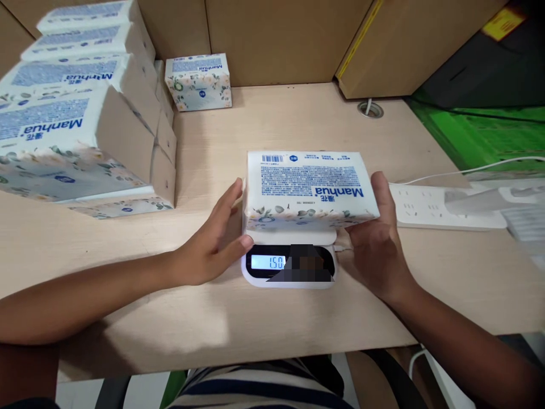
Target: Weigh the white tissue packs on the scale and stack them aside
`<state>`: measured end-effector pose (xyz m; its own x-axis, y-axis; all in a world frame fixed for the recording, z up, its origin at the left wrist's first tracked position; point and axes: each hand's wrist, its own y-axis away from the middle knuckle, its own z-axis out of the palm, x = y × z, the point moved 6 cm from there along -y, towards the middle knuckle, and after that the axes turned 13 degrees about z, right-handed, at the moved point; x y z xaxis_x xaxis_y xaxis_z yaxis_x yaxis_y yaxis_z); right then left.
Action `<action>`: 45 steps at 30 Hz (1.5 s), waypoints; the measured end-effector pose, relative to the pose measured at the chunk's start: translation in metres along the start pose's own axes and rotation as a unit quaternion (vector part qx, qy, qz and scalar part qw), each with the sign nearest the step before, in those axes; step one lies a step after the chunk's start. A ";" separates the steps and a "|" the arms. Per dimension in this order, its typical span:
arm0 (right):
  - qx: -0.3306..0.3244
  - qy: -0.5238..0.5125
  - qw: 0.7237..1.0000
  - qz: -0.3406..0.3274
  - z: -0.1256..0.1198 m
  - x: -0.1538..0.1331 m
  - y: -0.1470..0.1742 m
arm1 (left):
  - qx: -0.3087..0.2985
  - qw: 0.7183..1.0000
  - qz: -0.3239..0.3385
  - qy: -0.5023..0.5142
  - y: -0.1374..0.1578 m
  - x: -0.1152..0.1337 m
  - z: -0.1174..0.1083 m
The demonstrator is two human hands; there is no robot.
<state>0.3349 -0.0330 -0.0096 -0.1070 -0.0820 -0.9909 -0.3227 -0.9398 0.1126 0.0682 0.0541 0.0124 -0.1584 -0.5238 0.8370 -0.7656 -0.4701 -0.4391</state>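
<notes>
A pack of tissues (309, 184) printed "Manhua" is over the white platform of a small kitchen scale (289, 284), its right end jutting past the platform. My right hand (378, 238) grips that right end, fingers along the side and thumb by the lower front edge. At the pack's left end is my left hand (213, 244), fingers apart and stretched out. Its thumb tip reaches the scale's edge; whether the fingertips touch the pack I cannot tell. The lit display reads what looks like 1.50, and a blurred patch covers its right part.
Stacked tissue packs (85, 113) rise at the left. One single pack (200, 85) stands against the cardboard boxes (289, 40) at the back. On the right lie a white power strip (419, 207) with cables and a cable hole (370, 109). A green crate (477, 130) is beyond the table edge.
</notes>
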 end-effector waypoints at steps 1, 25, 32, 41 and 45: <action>0.000 0.007 1.000 -0.001 -0.003 0.001 0.000 | 0.013 1.000 -0.005 0.008 0.003 -0.003 -0.001; 0.070 -0.028 0.996 -0.048 0.001 -0.017 0.001 | 0.040 0.999 -0.025 0.014 0.009 -0.008 -0.010; 0.078 -0.024 0.996 -0.043 0.000 -0.018 0.001 | 0.039 0.999 -0.026 0.018 0.007 -0.006 -0.010; 0.097 -0.059 0.993 0.016 -0.006 -0.011 -0.007 | 0.053 0.998 -0.011 0.011 0.013 -0.013 -0.009; 0.129 -0.079 0.988 0.001 -0.008 -0.010 -0.007 | 0.074 0.997 -0.030 0.003 0.013 -0.013 -0.010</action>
<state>0.3453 -0.0284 -0.0011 -0.2467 -0.0121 -0.9690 -0.5495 -0.8219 0.1501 0.0544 0.0622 -0.0013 -0.1186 -0.4883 0.8646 -0.6731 -0.6006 -0.4315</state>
